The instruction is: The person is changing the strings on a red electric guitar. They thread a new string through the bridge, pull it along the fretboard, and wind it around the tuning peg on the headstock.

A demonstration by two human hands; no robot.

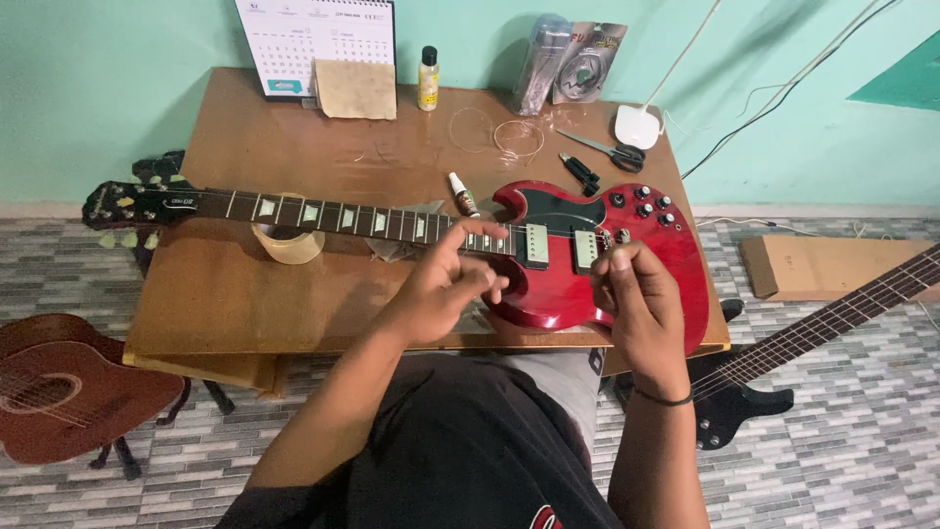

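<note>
- Two bare hands work over a red electric guitar (563,284) that lies flat on the wooden bench (235,284), its body at the person's right and its neck (323,216) running away to their left, so the long axis goes left to right across the view.
- Left hand (446,289) hovers over the spot where neck meets body; its fingers (468,238) are loosely curled and a little apart. Whether they pinch a string cannot be told.
- Right hand (636,294) sits over the bridge (615,238), thumb and forefinger pressed together there as if pinching something small; what it is stays too fine to see.
- Right hand is the nearer one to the bridge; the left is nearer the neck.
- Beyond the guitar lie scissors (612,150), coiled strings (517,137), a small bottle (428,78) and a calendar (313,44); a roll of tape (287,245) props the neck.
</note>
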